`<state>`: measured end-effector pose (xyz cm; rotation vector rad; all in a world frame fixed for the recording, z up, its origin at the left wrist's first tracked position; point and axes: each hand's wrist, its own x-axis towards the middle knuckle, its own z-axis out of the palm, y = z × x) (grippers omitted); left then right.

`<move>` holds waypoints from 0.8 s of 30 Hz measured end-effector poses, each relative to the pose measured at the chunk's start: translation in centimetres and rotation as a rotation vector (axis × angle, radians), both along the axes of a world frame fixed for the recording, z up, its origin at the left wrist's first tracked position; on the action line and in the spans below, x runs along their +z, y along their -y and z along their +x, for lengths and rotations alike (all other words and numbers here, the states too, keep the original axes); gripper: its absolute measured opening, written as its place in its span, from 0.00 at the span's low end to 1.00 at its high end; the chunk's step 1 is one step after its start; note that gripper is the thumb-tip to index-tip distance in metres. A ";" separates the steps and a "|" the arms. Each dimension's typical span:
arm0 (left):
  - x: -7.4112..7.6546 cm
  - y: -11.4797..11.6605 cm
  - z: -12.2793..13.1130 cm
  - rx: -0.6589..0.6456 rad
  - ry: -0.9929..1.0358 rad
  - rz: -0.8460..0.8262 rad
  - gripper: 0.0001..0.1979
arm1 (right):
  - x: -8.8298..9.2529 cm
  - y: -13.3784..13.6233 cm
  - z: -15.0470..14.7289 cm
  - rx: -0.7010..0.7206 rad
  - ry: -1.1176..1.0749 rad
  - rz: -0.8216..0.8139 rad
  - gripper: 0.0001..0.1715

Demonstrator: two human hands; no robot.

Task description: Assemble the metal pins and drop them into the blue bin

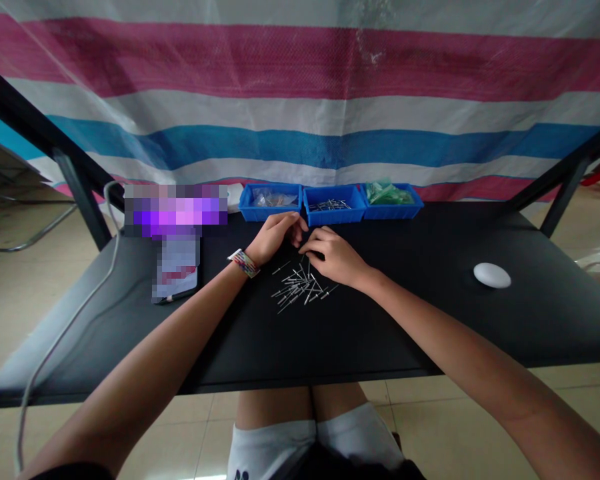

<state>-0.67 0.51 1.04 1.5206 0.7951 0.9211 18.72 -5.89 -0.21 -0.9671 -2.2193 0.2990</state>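
Observation:
My left hand (277, 235), with a woven band at the wrist, rests on the black table (430, 320) with its fingers curled together at the tips. My right hand (333, 257) lies beside it, fingers pinched close to the left fingertips. What either hand pinches is too small to see. A loose pile of small metal pins (300, 287) lies on the table just below both hands. Behind the hands stand three blue bins in a row: a left bin (271, 202) with clear bags, a middle bin (333, 204) with metal pins, and a right bin (393, 199) with green pieces.
A white oval object (492, 275) lies on the right of the table. A blurred device (176, 250) sits at the left, and a white cable (65, 333) runs off the left edge. A striped tarp (300, 100) hangs behind. My knees are under the front edge.

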 end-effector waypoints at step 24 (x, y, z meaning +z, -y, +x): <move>0.3 0.1 -0.1 -0.092 -0.064 0.144 0.10 | 0.1 -0.1 0.0 -0.152 -0.115 -0.005 0.09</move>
